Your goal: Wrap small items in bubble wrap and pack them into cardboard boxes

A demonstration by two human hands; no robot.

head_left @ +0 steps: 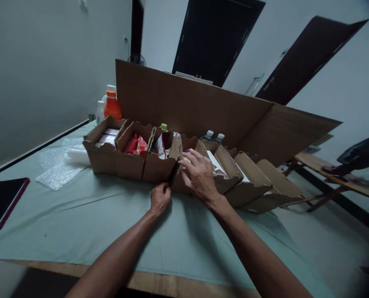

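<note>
A row of open cardboard boxes (pixel 159 167) stands side by side on the cloth-covered table. My left hand (pixel 161 198) is low at the front, fingers curled against the bottom corner of the third box from the left, by a dark gap; what its fingertips hold is hidden. Over the front rim of the neighbouring box (pixel 179 180) lies my right hand (pixel 199 169), fingers bent across the top and thumb down on the front wall. Red packets (pixel 136 145) fill the second box, a white-and-red packet (pixel 162 148) the third. White-and-purple packs (pixel 108 135) lie in the leftmost.
Behind the row rises a tall cardboard panel (pixel 184 97). Orange (pixel 112 106) and white bottles (pixel 100 111) stand at the back left; clear bottles (pixel 208 135) show behind the boxes. Bubble wrap (pixel 60 165) and a phone (pixel 4 203) lie left. A wooden chair (pixel 352 176) is at right.
</note>
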